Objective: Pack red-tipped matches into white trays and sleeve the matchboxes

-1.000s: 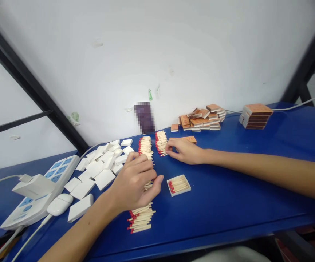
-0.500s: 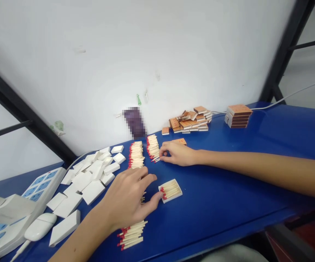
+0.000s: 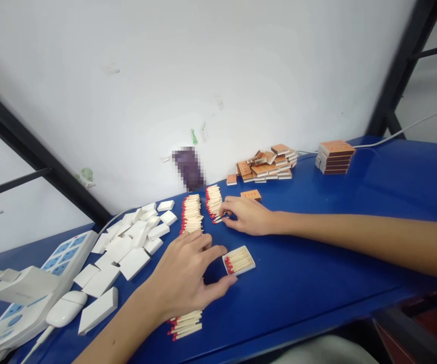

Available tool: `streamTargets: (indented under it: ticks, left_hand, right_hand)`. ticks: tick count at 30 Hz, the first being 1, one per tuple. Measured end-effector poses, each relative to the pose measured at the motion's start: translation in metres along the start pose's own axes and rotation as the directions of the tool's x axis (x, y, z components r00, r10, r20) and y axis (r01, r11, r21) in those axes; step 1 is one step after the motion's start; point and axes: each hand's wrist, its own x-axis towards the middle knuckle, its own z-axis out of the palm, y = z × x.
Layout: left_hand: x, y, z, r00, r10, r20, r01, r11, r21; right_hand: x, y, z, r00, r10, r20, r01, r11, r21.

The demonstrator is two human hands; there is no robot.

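A white matchbox tray (image 3: 253, 264) holding several red-tipped matches lies on the blue table. My left hand (image 3: 188, 273) is open at its left end, the index fingertip by the upper corner and the thumb along the lower edge; firm contact is unclear. Farther back, my right hand (image 3: 246, 215) pinches at the near end of a row of matches (image 3: 213, 197), closed on match ends partly hidden by the fingers. Another row of matches (image 3: 191, 210) runs behind my left hand, and a smaller group of matches (image 3: 188, 324) shows below its wrist.
White trays (image 3: 135, 263) are heaped on the left, beside a power strip (image 3: 66, 258) and a white charger case (image 3: 66, 308). An orange matchbox sleeve (image 3: 251, 194) lies behind my right hand. Matchboxes are piled (image 3: 267, 167) along the wall and stacked (image 3: 335, 156) at the right.
My left hand has moved right, so its thumb and index finger now straddle the tray's left end. My right hand stays at the match row, its fingertips shifted slightly. The view has shifted a little.
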Motion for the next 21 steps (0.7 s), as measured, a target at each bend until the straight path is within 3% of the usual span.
streamTargets:
  ticks: [21]
  left_hand:
    - [-0.0051, -0.0002, 0.0018, 0.998, 0.050, -0.026, -0.050, 0.999, 0.003]
  right_hand:
    - [-0.0022, -0.0010, -0.0005, 0.998, -0.049, 0.031, 0.052, 0.994, -0.099]
